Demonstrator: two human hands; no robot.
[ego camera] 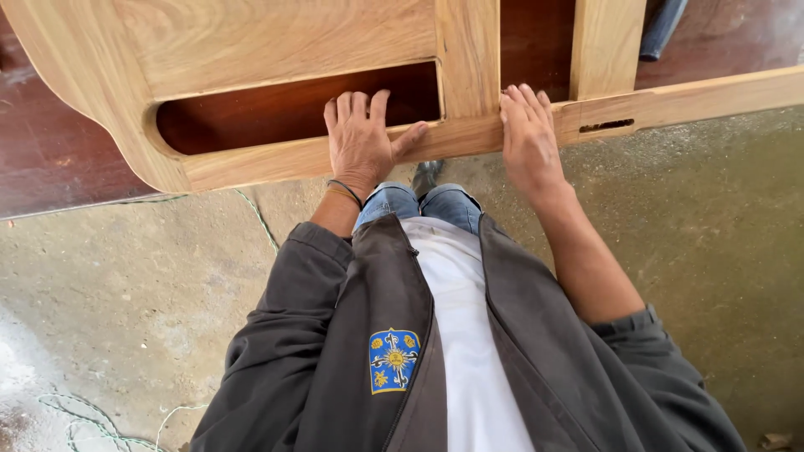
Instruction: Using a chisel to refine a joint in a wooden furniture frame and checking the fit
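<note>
Both hands flat on light wooden frame (276, 159), lying on dark red-brown bench (50, 159), overhanging its near edge above concrete floor (712, 226). Left hand (362, 138) spread open, palm down on frame's near rail, fingertips reaching over the cut-out slot, thumb splayed toward the upright stile (467, 54). Right hand (528, 138) open too, fingers together, pressing rail just right of that stile's joint (no grip on either side, only flat contact). Small mortise slot (606, 126) in rail near right hand, second upright (605, 46) above it. Green string (260, 219) on floor below bench's near edge.
</note>
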